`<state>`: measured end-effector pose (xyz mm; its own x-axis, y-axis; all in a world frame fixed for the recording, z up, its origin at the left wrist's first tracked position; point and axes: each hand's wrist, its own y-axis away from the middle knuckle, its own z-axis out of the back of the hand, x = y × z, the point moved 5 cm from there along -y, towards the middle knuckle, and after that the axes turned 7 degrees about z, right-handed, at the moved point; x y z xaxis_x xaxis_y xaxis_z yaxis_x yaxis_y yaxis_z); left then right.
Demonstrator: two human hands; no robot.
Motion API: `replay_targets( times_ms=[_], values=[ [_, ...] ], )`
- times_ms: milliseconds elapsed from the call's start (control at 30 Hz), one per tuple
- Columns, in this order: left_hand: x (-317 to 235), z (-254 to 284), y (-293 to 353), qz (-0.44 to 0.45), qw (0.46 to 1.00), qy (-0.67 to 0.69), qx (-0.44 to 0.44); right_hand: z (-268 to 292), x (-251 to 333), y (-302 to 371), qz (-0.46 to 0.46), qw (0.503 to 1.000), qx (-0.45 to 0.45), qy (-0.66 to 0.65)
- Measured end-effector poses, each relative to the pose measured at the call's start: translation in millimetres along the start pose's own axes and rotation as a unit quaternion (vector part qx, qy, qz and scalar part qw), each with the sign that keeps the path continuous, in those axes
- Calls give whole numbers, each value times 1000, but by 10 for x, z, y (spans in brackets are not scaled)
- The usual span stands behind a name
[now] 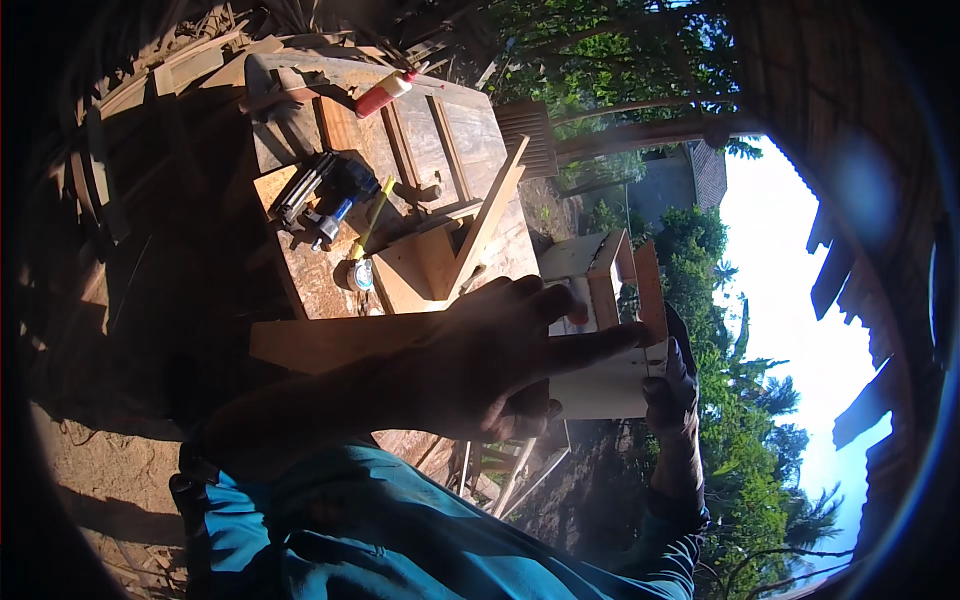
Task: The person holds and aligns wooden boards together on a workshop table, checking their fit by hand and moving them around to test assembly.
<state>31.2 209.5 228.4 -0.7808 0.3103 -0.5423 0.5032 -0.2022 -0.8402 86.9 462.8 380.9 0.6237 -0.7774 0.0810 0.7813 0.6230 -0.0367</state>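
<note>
My left hand (510,345) reaches across the middle with its back showing, index finger stretched out and the other fingers loosely bent. Its index fingertip meets or overlaps a small flat piece of wood (649,285); whether they touch I cannot tell. My right hand (672,390), at the right, has its fingers closed on the lower end of that wood. Behind my left forearm lies a wooden board (320,340). Beyond the hand, a partly joined wooden frame (430,262) rests on the worktable (510,215). Shadow darkens both hands.
The table carries a black and blue nail gun (330,195), a tape measure (360,274) with yellow blade out, a red bottle (385,95) and wood strips (398,145). A pale box (570,258) stands behind it. Scrap wood (180,75) is piled at the upper left.
</note>
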Motion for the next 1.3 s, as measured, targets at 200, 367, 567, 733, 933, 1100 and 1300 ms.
replay_targets(
  times_ms=[200, 367, 567, 733, 933, 1100, 1300],
  values=[
    [34, -42, -19, 6, 999, 37, 14, 22, -10, 154, -43, 999, 7, -13],
    [48, -49, -57, -10, 998, 65, 1, -2, 44, 80, -74, 996, 4, -47],
    [43, -114, -73, 36, 995, 63, 70, -5, 29, 42, -31, 999, -18, -26],
    [15, -46, -79, 22, 999, 26, 40, -40, -92, 194, -88, 994, -11, -70],
    [100, 202, -156, 24, 996, 51, -66, -1, -85, 156, -61, 998, -8, -16],
    [58, 289, -364, 44, 997, 37, -50, -45, -27, 37, -123, 987, -42, -95],
    [-405, 24, -687, 54, 985, -104, 124, -16, 170, -372, 39, 998, -29, 39]
  ],
)
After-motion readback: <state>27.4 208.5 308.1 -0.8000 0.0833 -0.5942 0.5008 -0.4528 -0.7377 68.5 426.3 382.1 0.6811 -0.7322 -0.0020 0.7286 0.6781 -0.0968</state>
